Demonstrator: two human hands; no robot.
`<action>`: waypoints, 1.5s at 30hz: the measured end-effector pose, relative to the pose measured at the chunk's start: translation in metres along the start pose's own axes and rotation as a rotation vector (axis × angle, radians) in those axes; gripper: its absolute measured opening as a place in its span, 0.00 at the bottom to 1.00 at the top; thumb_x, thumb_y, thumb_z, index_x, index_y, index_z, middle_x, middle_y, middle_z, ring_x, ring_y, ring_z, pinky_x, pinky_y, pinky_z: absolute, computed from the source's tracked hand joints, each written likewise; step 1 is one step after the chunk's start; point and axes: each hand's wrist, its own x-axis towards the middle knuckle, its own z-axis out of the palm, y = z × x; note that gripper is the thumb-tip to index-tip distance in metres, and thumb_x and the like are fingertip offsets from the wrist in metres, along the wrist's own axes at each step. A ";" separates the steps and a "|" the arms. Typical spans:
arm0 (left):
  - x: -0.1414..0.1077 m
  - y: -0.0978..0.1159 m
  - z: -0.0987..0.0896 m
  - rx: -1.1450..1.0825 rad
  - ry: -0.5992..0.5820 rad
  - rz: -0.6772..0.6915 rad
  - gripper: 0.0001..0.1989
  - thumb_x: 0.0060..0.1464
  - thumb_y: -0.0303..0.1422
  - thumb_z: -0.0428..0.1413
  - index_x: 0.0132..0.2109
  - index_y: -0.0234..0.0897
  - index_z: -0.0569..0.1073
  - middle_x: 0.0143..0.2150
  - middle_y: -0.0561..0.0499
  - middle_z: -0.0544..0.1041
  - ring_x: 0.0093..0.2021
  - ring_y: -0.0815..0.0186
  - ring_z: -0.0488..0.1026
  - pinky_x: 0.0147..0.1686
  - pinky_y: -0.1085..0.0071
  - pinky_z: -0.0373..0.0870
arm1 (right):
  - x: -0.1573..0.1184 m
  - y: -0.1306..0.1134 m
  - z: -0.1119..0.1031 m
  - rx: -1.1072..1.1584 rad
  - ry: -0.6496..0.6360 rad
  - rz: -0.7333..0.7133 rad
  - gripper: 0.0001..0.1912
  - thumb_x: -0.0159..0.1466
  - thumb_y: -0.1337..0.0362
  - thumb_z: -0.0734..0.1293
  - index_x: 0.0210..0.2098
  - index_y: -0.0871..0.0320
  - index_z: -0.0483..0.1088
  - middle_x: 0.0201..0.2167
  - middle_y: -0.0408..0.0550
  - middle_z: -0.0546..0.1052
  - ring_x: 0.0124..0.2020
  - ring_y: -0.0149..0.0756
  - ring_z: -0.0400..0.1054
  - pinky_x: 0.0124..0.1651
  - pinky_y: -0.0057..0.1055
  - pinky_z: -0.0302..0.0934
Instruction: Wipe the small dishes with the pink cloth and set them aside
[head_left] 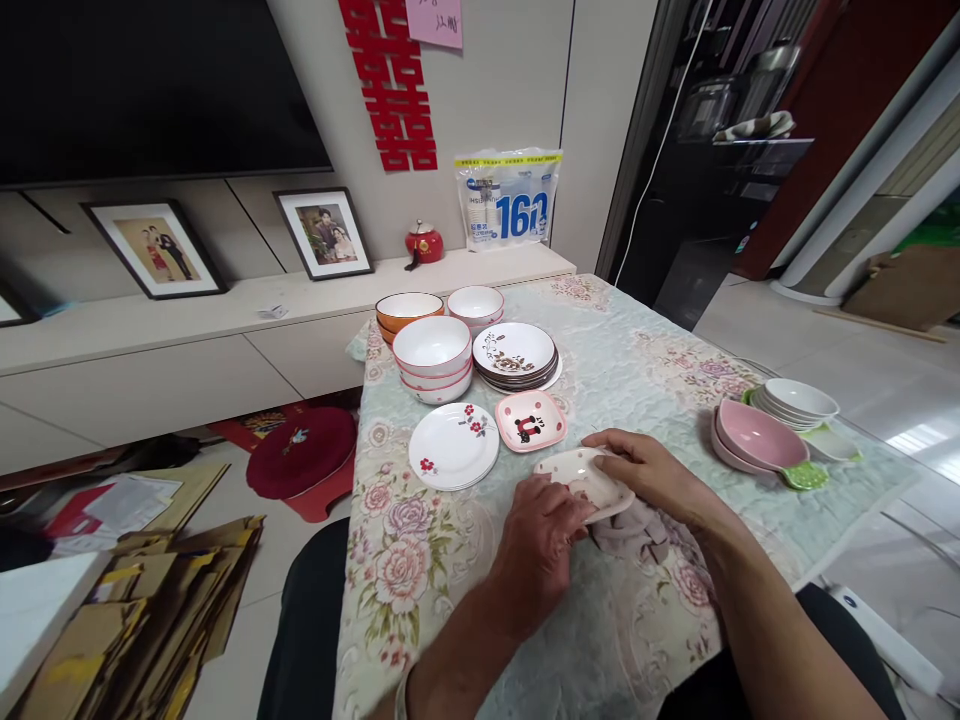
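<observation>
A shallow white dish with pink dots is tilted a little over the floral tablecloth. My left hand grips its near left edge, fingers curled over the rim. On the other side, my right hand has its thumb at the dish's right rim, and its lower fingers are partly hidden. A crumpled greyish-pink cloth lies beneath the dish and my right hand. Just beyond the dish sits a pink square plate with a cartoon figure. White flower-patterned plates are stacked to its left.
White bowls with red rims, orange bowls and brown-rimmed plates are stacked at the back. Pink leaf-shaped dishes and small white bowls stand at right. A red stool and flattened cardboard are left of the table.
</observation>
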 end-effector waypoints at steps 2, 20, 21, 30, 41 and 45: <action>0.001 0.000 -0.002 -0.048 0.028 -0.007 0.16 0.55 0.22 0.51 0.46 0.41 0.78 0.35 0.46 0.77 0.41 0.56 0.71 0.49 0.51 0.66 | 0.001 0.003 0.002 0.011 0.007 -0.005 0.17 0.55 0.61 0.66 0.42 0.58 0.76 0.36 0.47 0.80 0.35 0.39 0.71 0.35 0.31 0.64; 0.013 0.013 -0.005 -1.333 0.266 -0.594 0.47 0.43 0.34 0.70 0.66 0.43 0.54 0.60 0.40 0.71 0.56 0.53 0.70 0.53 0.60 0.68 | -0.004 -0.019 0.039 0.143 0.089 -0.103 0.20 0.59 0.60 0.66 0.50 0.59 0.74 0.42 0.50 0.80 0.37 0.39 0.74 0.36 0.32 0.67; 0.013 0.012 -0.007 -1.345 0.274 -0.610 0.45 0.45 0.33 0.69 0.66 0.43 0.56 0.59 0.41 0.72 0.55 0.54 0.71 0.52 0.60 0.69 | -0.004 -0.019 0.038 0.140 0.092 -0.109 0.20 0.60 0.59 0.66 0.49 0.59 0.74 0.42 0.50 0.80 0.38 0.40 0.74 0.37 0.32 0.67; 0.008 0.002 -0.008 -1.366 0.215 -0.915 0.30 0.56 0.50 0.57 0.59 0.37 0.67 0.47 0.41 0.78 0.40 0.57 0.76 0.31 0.68 0.71 | -0.024 -0.032 0.020 0.269 0.416 -0.208 0.16 0.65 0.60 0.63 0.50 0.55 0.74 0.37 0.48 0.79 0.35 0.39 0.72 0.36 0.33 0.66; 0.008 0.002 -0.006 -1.637 0.135 -0.950 0.28 0.57 0.54 0.53 0.55 0.39 0.74 0.46 0.43 0.80 0.42 0.56 0.77 0.43 0.60 0.72 | -0.024 -0.042 0.035 -0.476 0.236 -0.711 0.15 0.64 0.67 0.67 0.50 0.52 0.71 0.51 0.54 0.72 0.54 0.49 0.64 0.53 0.50 0.63; 0.009 0.003 -0.008 -1.620 0.079 -0.955 0.31 0.55 0.56 0.53 0.54 0.36 0.74 0.44 0.42 0.80 0.42 0.55 0.77 0.43 0.59 0.72 | -0.024 -0.041 0.035 -0.402 0.070 -0.728 0.11 0.66 0.72 0.62 0.44 0.55 0.72 0.42 0.50 0.75 0.43 0.38 0.69 0.44 0.35 0.67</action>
